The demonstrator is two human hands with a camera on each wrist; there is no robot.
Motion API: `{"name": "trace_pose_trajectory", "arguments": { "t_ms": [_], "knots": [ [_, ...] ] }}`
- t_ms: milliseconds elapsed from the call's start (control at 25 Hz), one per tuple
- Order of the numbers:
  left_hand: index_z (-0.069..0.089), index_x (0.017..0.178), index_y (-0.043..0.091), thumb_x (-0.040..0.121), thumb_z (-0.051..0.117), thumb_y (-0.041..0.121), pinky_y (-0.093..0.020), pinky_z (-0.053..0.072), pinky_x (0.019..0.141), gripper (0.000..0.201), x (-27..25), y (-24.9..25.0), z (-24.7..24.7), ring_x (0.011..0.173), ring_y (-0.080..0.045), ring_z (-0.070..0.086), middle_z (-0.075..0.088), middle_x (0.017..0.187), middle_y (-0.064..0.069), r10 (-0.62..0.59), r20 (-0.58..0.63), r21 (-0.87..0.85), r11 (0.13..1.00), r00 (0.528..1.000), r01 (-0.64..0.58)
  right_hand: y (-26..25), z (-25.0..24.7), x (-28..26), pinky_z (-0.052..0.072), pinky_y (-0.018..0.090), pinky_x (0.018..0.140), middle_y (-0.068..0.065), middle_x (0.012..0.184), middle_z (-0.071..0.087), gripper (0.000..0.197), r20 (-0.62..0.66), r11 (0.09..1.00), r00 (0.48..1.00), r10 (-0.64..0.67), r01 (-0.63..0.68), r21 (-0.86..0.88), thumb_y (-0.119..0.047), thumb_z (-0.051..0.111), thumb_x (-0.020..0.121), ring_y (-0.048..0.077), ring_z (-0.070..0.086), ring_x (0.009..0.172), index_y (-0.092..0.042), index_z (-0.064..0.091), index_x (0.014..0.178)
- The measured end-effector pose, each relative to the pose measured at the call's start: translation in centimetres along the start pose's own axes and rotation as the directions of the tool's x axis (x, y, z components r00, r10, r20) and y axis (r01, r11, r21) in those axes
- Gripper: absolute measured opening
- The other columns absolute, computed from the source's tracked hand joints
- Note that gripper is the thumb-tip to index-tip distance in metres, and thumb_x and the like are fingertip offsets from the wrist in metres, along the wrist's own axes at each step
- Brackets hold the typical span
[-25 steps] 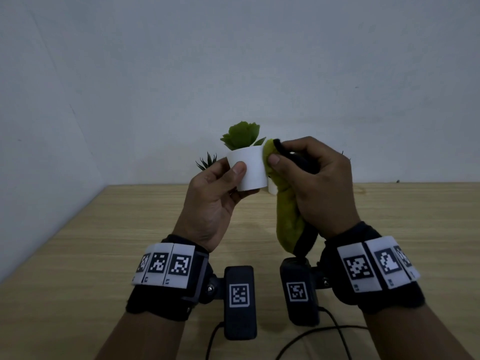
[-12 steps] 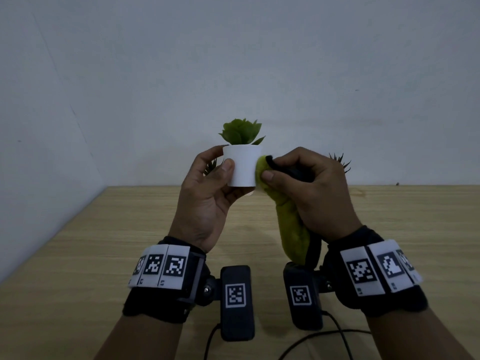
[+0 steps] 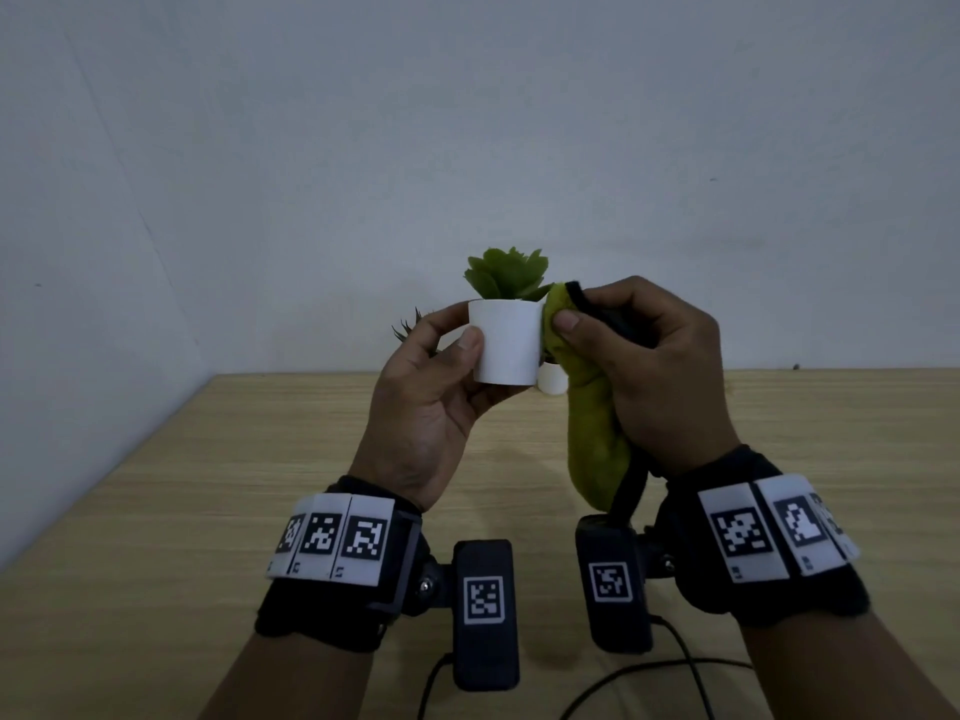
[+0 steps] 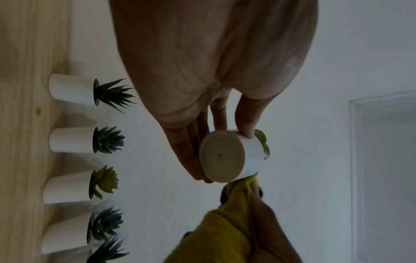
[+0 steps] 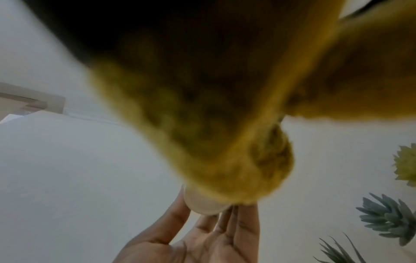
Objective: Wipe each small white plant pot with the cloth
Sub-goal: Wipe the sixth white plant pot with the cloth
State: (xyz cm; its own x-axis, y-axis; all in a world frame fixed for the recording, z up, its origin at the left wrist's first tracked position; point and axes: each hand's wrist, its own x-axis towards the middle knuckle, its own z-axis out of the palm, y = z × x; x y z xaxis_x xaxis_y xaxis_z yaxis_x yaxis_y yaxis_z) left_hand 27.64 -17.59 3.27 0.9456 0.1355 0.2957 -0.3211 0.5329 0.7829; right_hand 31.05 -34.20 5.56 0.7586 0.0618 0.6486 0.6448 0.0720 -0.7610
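Note:
My left hand (image 3: 457, 350) holds a small white pot (image 3: 506, 341) with a green succulent upright in the air above the table, thumb on its front and fingers behind. The left wrist view shows that pot's round base (image 4: 221, 157) between the fingertips. My right hand (image 3: 613, 330) grips a yellow-green cloth (image 3: 589, 418) and presses its top against the pot's right side. The cloth (image 5: 213, 124) fills most of the right wrist view, with the pot's base (image 5: 202, 204) just below it.
Several more white pots with succulents (image 4: 69, 140) stand in a row along the back of the wooden table (image 3: 208, 485) against the white wall. One of them (image 3: 551, 377) peeks out behind the held pot. Black cables (image 3: 649, 678) trail near the front edge.
The held pot went from tilted to upright and shifted slightly. The right hand slid the cloth up the pot's right side towards its rim.

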Motion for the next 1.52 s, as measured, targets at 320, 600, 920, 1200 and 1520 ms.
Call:
{"name": "trace_pose_trajectory", "arguments": {
  "t_ms": [320,600,920,1200,1520],
  "knots": [
    [0.048,0.132,0.001,0.088,0.054,0.015,-0.052,0.053,0.092,0.047,-0.1,-0.2,0.2,0.107,-0.034,0.065,0.063,0.122,-0.019,-0.015,-0.013,-0.031,0.999,1.000,0.015,-0.1,0.5,-0.2,0.058,0.031,0.067,-0.002,0.078,0.072,0.009,-0.035,0.996,0.999,-0.009,0.006,-0.086,-0.013,0.077,0.080,0.018,0.069,0.075,-0.018,0.071,0.084],
    [0.053,0.125,0.005,0.069,0.082,0.026,-0.032,0.058,0.071,0.067,-0.1,-0.7,0.9,0.091,-0.018,0.071,0.075,0.095,0.002,0.045,-0.094,0.196,0.980,0.995,-0.026,0.1,0.7,-0.4,0.058,0.027,0.069,-0.007,0.080,0.072,0.010,-0.023,0.989,1.000,0.002,-0.006,-0.151,-0.017,0.078,0.079,0.011,0.069,0.077,-0.021,0.073,0.086],
    [0.055,0.125,0.000,0.073,0.074,0.020,-0.038,0.058,0.080,0.059,-0.1,-0.3,0.5,0.108,-0.031,0.065,0.064,0.120,-0.018,0.051,-0.122,0.033,0.998,0.991,-0.047,0.2,0.9,-0.6,0.055,0.019,0.067,-0.010,0.080,0.073,0.014,0.031,0.992,1.000,0.000,0.004,-0.124,-0.013,0.078,0.078,0.006,0.069,0.076,-0.021,0.074,0.088],
    [0.052,0.131,0.000,0.081,0.063,0.018,-0.039,0.056,0.084,0.054,0.0,0.1,0.6,0.113,-0.032,0.063,0.059,0.129,-0.021,0.044,-0.102,-0.040,0.998,0.994,-0.048,-0.1,0.8,-0.6,0.056,0.021,0.067,-0.008,0.079,0.073,0.014,0.051,0.998,0.999,-0.004,0.008,-0.069,-0.011,0.079,0.077,0.008,0.070,0.075,-0.021,0.074,0.086],
    [0.049,0.126,-0.005,0.086,0.062,0.019,-0.043,0.059,0.079,0.049,-0.1,0.2,1.0,0.103,-0.034,0.067,0.060,0.125,-0.024,0.006,-0.061,-0.105,0.994,0.998,-0.012,0.2,0.7,-0.4,0.055,0.022,0.069,-0.008,0.079,0.073,0.013,-0.013,0.997,1.000,-0.021,0.020,-0.070,-0.010,0.077,0.079,0.007,0.070,0.076,-0.021,0.073,0.085]
  ]
}}
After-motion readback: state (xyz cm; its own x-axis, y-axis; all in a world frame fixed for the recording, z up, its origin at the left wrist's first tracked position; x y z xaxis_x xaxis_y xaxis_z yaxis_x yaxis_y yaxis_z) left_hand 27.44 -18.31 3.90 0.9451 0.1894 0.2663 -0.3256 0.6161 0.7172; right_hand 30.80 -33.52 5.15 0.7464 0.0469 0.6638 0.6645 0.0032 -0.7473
